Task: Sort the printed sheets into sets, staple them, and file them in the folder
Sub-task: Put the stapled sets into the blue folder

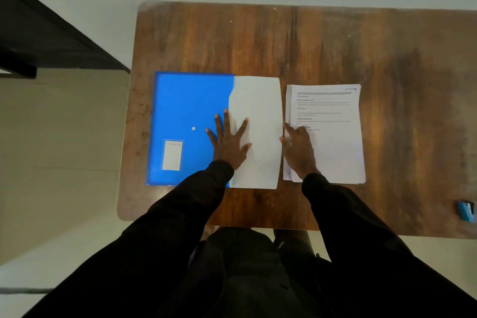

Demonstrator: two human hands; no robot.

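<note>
Head camera looked straight down on a brown wooden table with a person's two arms in black sleeves reaching over its near edge. A blue plastic folder lay flat on the left part of the table, with a small white snap button near its middle and a white label pocket at its near left corner. A blank white sheet covered the folder's right side and reached past it onto the wood; whether it was tucked inside or simply lying on top could not be told.

The left hand lay flat, fingers straight and spread, palm down across the line where the sheet met the blue cover, pressing on both. Just beside the blank sheet, with a narrow strip of table between them, sat a stack of printed sheets, text side up, its edges slightly uneven. The right hand rested on the stack's left edge, index finger stretched toward the gap and the other fingers curled. Whether it gripped a sheet could not be told.

A blue stapler sat well apart at the table's near right, cut off by the frame. A dark piece of furniture stood off to the left.
</note>
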